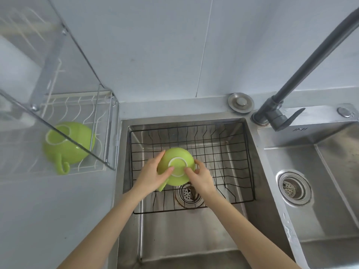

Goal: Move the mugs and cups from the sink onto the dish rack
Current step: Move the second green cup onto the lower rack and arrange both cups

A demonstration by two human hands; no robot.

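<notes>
A green cup [177, 158] is upside down over the black wire basket [229, 144] in the left sink [186, 230]. Its white foot ring faces up. My left hand [153, 171] grips its left side and my right hand [201, 176] grips its right side. Part of its handle pokes out below my left hand. A second green mug [75, 140] lies upside down on the white wire dish rack [81, 105] at the left, its handle pointing toward me.
A dark faucet [291, 84] rises at the right between the two sink bowls. The right bowl [330, 191] has a drain strainer. A chrome frame of the rack stands over the left counter. A round metal cap [240, 102] sits behind the sink.
</notes>
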